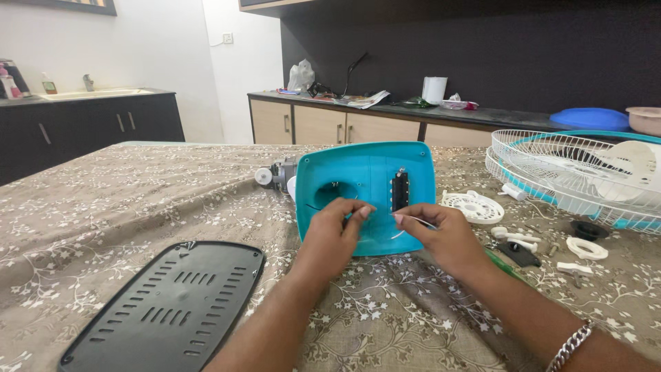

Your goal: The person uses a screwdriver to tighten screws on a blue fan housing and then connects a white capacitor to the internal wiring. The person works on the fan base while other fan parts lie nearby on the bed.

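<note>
Hands first, since that's where I'm looking: my left hand (336, 231) has its fingers curled in, thumb and forefinger pinched together right up against the front of the teal fan housing (368, 186). What's between them is too small for me to tell. My right hand (441, 238) is pinched shut on a thin white wire (418, 219) that runs from its fingertips toward the right and curls down in front of the housing. There's a silver chain bracelet (571, 344) on that wrist.

The teal housing stands upright in the middle of the table, just beyond both hands, with a round hole on its left half and a black switch block (400, 191) to the right of that. The grey motor (279, 173) pokes out behind it on the left.

Near left, a black vented base plate (165, 310) lies flat on the floral tablecloth (103, 213). Just right of the housing there's a white round slotted cover (473, 207), then a scatter of small white and black parts (551, 244) near my right arm. Far right, the white wire fan guard (571, 172) with a teal rim lies flat, a white blade showing inside it.
</note>
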